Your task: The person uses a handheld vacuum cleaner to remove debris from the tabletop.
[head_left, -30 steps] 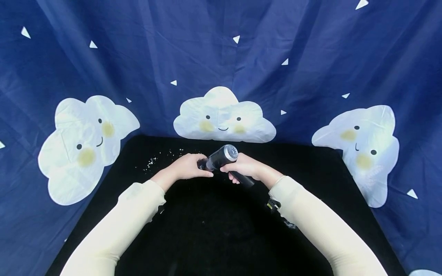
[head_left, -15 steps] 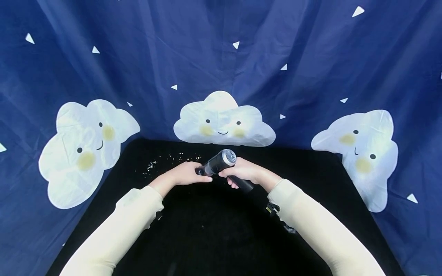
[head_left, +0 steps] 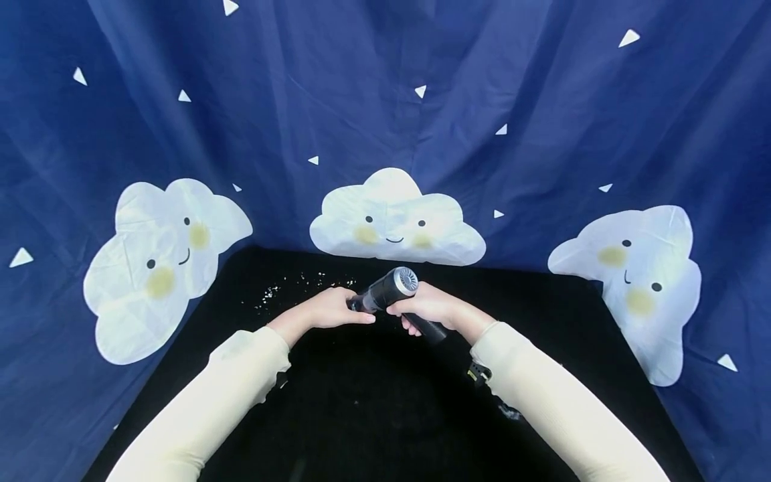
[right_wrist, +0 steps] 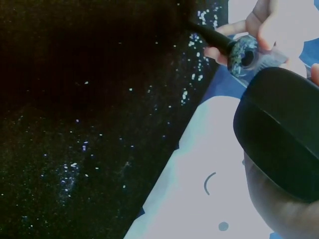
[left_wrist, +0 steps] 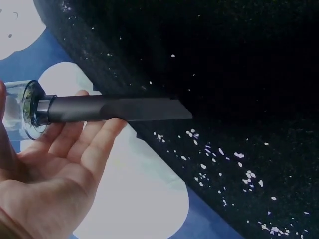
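Observation:
A black handheld vacuum cleaner (head_left: 385, 292) with a silver vented end is held between both hands above the dark cloth. My right hand (head_left: 435, 305) grips its handle, whose rounded black end (right_wrist: 279, 132) fills the right side of the right wrist view. At the front, my left hand (head_left: 328, 308) holds the vacuum around its clear dust cup (left_wrist: 20, 110), fingers stretched along the crevice nozzle (left_wrist: 124, 108). Bits are visible inside the cup. The nozzle's slanted tip points over the cloth near scattered white crumbs (left_wrist: 249, 175).
The black cloth (head_left: 361, 415) covers the table. More crumbs (head_left: 268, 294) lie at its far left, with fine specks elsewhere. Behind it hangs a blue curtain (head_left: 361, 87) with white clouds (head_left: 397, 241). A small pale item (head_left: 509, 412) shows beside the right sleeve.
Both hands keep their hold on the vacuum, which stays nearly still over the cloth. The head view has tilted up a little, so everything sits lower in it.

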